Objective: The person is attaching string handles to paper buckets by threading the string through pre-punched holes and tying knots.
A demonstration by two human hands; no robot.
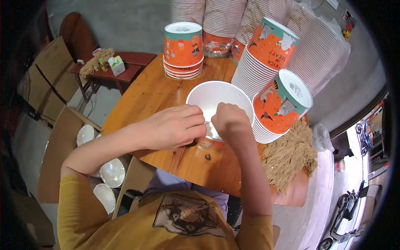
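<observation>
A paper bucket (214,91) stands on the wooden table in front of me, its white inside facing up and a strip of orange printed wall showing below its near rim. My left hand (179,126) is closed at the bucket's left near rim, fingers curled inward. Over the near right part of the opening, my right hand (229,121) is balled with its knuckles up. A short thin cord (207,122) shows between the two hands; its ends are hidden in my fingers. The hands partly cover the rim.
Upside-down orange bucket stacks (282,104) stand right of the bucket, beside a heap of tan cords (291,156). A shorter stack (183,48) stands far left; tall wrapped stacks (225,18) line the back. A cardboard box (56,166) with white-lined buckets sits at lower left.
</observation>
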